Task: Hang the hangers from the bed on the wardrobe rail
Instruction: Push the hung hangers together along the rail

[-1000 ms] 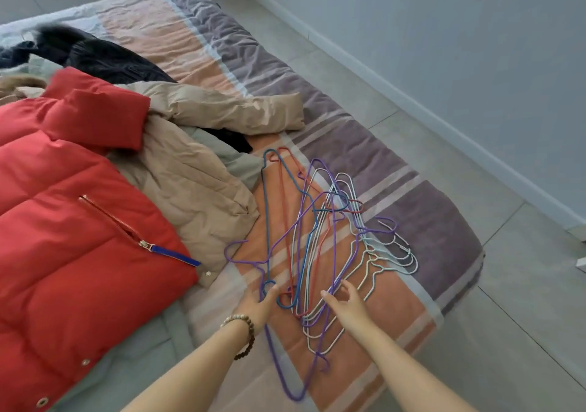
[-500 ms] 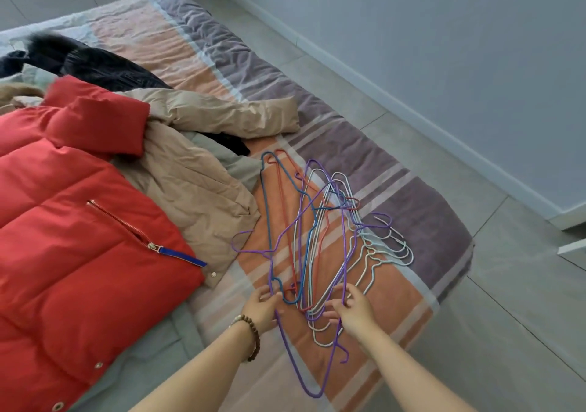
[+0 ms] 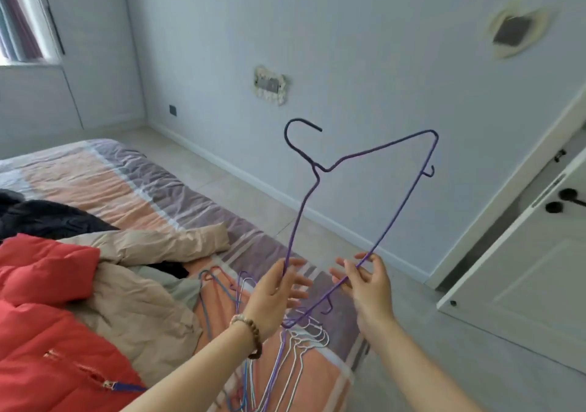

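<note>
Pale blue-grey walls and a tiled floor frame a bed (image 3: 152, 189) with an orange, purple and white striped cover. On its left part lie a red padded jacket (image 3: 47, 316) and a beige coat (image 3: 136, 285). One purple hanger (image 3: 317, 170) is held up in the air over the near right corner of the bed, clear of the cover, probably to free it from the tangle below and get it ready to carry. The left hand (image 3: 276, 297) pinches the sloping side wire between thumb and fingers. The right hand (image 3: 367, 288) has its fingers lightly curled round the long bottom bar, which steadies the frame so it does not swing or snag. The hanger is thin coated wire, tilted with its hook uppermost and pointing right. The hook looks darker than the rest, and a small catch hook sticks out near each end of the bar. Beneath the hands the other hangers (image 3: 298, 348), white, blue and purple, lie overlapped on the cover, so most of the job looks undone. No wardrobe rail is in view; a white door (image 3: 523, 285) stands at the right, but whether it belongs to the wardrobe I cannot tell.
</note>
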Demonstrator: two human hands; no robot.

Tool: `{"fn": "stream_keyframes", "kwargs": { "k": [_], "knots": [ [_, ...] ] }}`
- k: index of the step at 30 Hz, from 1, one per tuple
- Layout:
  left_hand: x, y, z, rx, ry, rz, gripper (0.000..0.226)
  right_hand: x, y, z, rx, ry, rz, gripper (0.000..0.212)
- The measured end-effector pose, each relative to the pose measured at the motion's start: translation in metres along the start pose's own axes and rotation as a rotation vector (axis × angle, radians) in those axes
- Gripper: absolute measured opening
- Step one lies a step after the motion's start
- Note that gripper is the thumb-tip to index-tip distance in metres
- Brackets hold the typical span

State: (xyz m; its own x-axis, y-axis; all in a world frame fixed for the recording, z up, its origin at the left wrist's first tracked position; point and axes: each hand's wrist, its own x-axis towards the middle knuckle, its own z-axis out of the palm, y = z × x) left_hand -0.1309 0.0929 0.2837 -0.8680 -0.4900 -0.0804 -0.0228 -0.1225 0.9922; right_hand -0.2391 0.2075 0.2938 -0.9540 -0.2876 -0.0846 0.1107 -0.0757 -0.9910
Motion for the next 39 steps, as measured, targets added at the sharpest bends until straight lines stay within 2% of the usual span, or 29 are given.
{"fn": "stream_keyframes", "kwargs": {
  "k": [4, 10, 13, 17, 21, 23, 26, 30, 39],
  "knots": [
    [-0.014, 0.093, 0.042, -0.069, -0.086, 0.191, 0.026, -0.022, -0.104, -0.027, -0.083, 0.060, -0.142, 0.011],
    [-0.047, 0.210, 0.104, 0.014, -0.258, 0.402, 0.029, -0.076, -0.230, -0.099, -0.579, 0.217, -0.233, 0.056],
    [-0.065, 0.255, 0.131, 0.134, -0.353, 0.524, 0.031, -0.117, -0.283, -0.134, -0.779, 0.321, -0.403, 0.044],
    [-0.091, 0.308, 0.169, 0.208, -0.500, 0.645, 0.031, -0.178, -0.354, -0.162, -0.692, 0.329, -0.591, 0.035],
    [-0.128, 0.351, 0.218, 0.242, -0.661, 0.740, 0.032, -0.234, -0.413, -0.191, -0.574, 0.366, -0.686, 0.037],
    [-0.150, 0.367, 0.245, 0.262, -0.740, 0.789, 0.031, -0.259, -0.432, -0.209, -0.510, 0.412, -0.719, 0.029],
    [-0.186, 0.381, 0.287, 0.243, -0.877, 0.822, 0.032, -0.295, -0.450, -0.241, -0.485, 0.533, -0.798, 0.018],
    [-0.240, 0.388, 0.346, 0.201, -1.043, 0.839, 0.032, -0.349, -0.461, -0.293, -0.437, 0.704, -0.848, 0.024],
    [-0.367, 0.383, 0.475, 0.072, -1.336, 0.781, 0.031, -0.459, -0.478, -0.413, -0.415, 0.943, -0.896, 0.008]
  ]
}}
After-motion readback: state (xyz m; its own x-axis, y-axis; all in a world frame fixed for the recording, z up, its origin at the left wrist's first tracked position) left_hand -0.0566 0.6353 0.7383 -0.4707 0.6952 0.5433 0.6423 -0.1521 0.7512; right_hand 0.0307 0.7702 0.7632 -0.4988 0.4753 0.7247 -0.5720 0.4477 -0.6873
